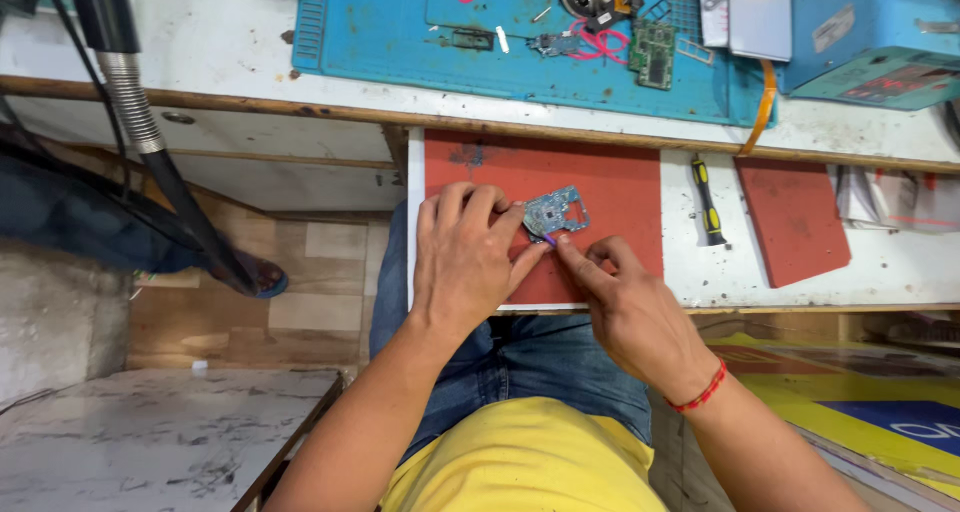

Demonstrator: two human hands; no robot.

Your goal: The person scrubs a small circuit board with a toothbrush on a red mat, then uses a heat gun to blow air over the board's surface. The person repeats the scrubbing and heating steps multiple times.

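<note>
Fingers (500,212) of the left hand (465,257) are pressing the small blue circuit board (556,212) flat on the red mat (600,187), while the right hand (625,302) is pinching a thin purple tool (549,239) at its edge, likely prying, calling next for gentle, steady leverage.

A white pull-out shelf (880,272) is seen below a white workbench (220,42). On the shelf, a red mat (620,187) is laid at its left edge, a yellow-and-black screwdriver (707,200) just beside it, and a smaller red pad (795,217) further right. A small blue circuit board (556,212) rests on the red mat. Along the bench's front edge, a blue work mat (400,42) is spread.
</note>
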